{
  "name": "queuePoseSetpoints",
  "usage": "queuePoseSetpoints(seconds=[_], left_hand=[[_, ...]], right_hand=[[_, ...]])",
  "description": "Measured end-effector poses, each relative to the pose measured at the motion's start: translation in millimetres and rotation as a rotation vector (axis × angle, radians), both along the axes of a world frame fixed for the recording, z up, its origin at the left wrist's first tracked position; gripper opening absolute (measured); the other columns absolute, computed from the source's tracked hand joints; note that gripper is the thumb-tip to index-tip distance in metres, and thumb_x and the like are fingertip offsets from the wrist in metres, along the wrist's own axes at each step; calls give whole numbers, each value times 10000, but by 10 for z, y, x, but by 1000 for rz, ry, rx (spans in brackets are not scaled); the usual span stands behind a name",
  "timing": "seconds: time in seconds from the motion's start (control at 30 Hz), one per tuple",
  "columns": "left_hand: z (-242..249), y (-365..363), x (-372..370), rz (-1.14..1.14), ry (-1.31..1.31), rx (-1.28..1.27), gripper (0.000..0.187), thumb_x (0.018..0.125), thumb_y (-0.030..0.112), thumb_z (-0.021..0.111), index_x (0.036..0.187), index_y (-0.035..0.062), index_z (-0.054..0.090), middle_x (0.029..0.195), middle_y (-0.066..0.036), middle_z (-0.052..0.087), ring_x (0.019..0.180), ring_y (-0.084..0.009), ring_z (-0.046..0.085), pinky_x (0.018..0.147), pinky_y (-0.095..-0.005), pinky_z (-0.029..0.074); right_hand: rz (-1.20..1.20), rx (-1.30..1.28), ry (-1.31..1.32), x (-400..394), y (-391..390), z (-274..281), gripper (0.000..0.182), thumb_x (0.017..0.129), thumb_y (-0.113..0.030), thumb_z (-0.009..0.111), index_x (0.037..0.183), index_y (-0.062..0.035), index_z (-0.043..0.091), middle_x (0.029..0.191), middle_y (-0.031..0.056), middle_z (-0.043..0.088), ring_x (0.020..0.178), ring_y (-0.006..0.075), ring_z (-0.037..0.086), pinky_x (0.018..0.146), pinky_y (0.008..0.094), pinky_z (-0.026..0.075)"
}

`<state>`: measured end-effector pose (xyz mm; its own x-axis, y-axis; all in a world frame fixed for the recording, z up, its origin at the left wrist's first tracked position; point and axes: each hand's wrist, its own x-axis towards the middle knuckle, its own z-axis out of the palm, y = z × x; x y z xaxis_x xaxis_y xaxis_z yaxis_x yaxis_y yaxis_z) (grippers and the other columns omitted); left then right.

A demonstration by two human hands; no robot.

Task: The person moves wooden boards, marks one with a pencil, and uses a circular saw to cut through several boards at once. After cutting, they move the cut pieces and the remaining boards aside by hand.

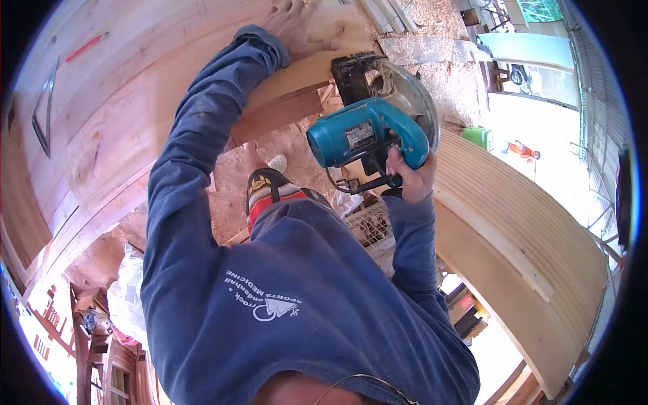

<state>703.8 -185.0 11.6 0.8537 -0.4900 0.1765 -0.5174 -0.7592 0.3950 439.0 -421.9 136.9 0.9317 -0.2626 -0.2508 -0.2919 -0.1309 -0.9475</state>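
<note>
My right hand (415, 177) is wrapped around the rear handle of a teal circular saw (347, 131). The saw's dark base plate (351, 79) is at the right end of a wide wooden board (128, 94). A rounded guard shows on the far side of the motor. My left hand (291, 28) lies flat on the board near its far right part, fingers stretched out and holding nothing. The blade itself is hidden from this view.
A red pencil (84, 48) and a metal square (44, 111) lie on the board at left. Stacked grooved planks (513, 196) stand at right. Sawdust covers the ground (439, 20). A plastic crate (370, 226) sits below the saw. A person in orange (521, 151) is far off.
</note>
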Motion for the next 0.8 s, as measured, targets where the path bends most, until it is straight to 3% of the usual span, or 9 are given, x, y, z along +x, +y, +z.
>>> queuePoseSetpoints(seconds=[0.07, 0.17, 0.27, 0.33, 0.4, 0.47, 0.57, 0.67, 0.8], left_hand=[[204, 15, -80, -30, 63, 6, 1092, 814, 695, 726, 1573, 9, 340, 1543, -323, 415, 1433, -476, 409, 1198, -543, 323], [52, 46, -61, -101, -2, -7, 1272, 782, 797, 663, 1626, 12, 125, 1647, -341, 163, 1526, -530, 160, 1244, -585, 179], [29, 23, -113, -141, 52, 29, 1212, 806, 781, 651, 1642, 61, 151, 1688, -284, 92, 1545, -515, 109, 1238, -616, 165], [456, 73, -455, -142, -121, 89, 961, 861, 635, 687, 1564, 69, 360, 1600, -294, 300, 1473, -495, 298, 1185, -584, 289], [394, 61, -429, -94, -217, 80, 967, 831, 684, 667, 1545, 82, 416, 1532, -302, 421, 1427, -492, 396, 1158, -589, 341], [-273, -89, -158, -19, -222, 6, 1230, 717, 927, 591, 1585, 99, 320, 1484, -308, 455, 1407, -506, 403, 1157, -633, 320], [-166, -82, -168, -69, -95, -12, 1290, 694, 939, 596, 1616, 104, 255, 1508, -330, 409, 1422, -532, 364, 1165, -658, 277], [-308, -98, -144, -45, -204, -58, 1281, 700, 932, 599, 1610, 95, 266, 1501, -324, 416, 1426, -513, 373, 1163, -636, 297], [-200, -95, -163, -42, -68, -32, 1324, 666, 941, 619, 1582, 40, 297, 1503, -296, 429, 1433, -467, 388, 1151, -594, 331]], right_hand=[[-7, -38, 6, 41, 81, 56, 167, 891, -101, 782, 987, -32, 665, 746, 10, 631, 586, 76, 529, 538, 241, 407], [1, -64, 16, 60, 82, 73, 155, 891, -96, 783, 937, -42, 644, 707, 10, 614, 568, 81, 524, 526, 246, 401], [20, -59, 11, 49, 72, 79, 164, 887, -88, 786, 905, -53, 627, 682, 11, 600, 553, 85, 519, 510, 249, 391], [17, -40, 10, 25, 81, 93, 167, 885, -83, 786, 901, -56, 622, 675, 12, 594, 547, 87, 516, 503, 252, 385], [10, -13, 20, 47, 84, 66, 166, 885, -82, 785, 906, -56, 623, 672, 14, 590, 544, 90, 512, 500, 255, 380], [11, -24, 18, 52, 90, 63, 167, 887, -75, 779, 908, -53, 615, 674, 12, 579, 544, 91, 504, 504, 256, 379], [11, -12, 21, 33, 79, 65, 168, 889, -71, 775, 907, -52, 609, 674, 11, 572, 545, 92, 499, 507, 257, 379], [18, -15, 32, 42, 83, 82, 169, 890, -69, 774, 907, -52, 606, 675, 11, 569, 546, 92, 497, 508, 258, 380], [12, -12, 35, 34, 78, 69, 171, 890, -72, 773, 914, -55, 605, 676, 12, 569, 548, 91, 497, 508, 255, 377]])
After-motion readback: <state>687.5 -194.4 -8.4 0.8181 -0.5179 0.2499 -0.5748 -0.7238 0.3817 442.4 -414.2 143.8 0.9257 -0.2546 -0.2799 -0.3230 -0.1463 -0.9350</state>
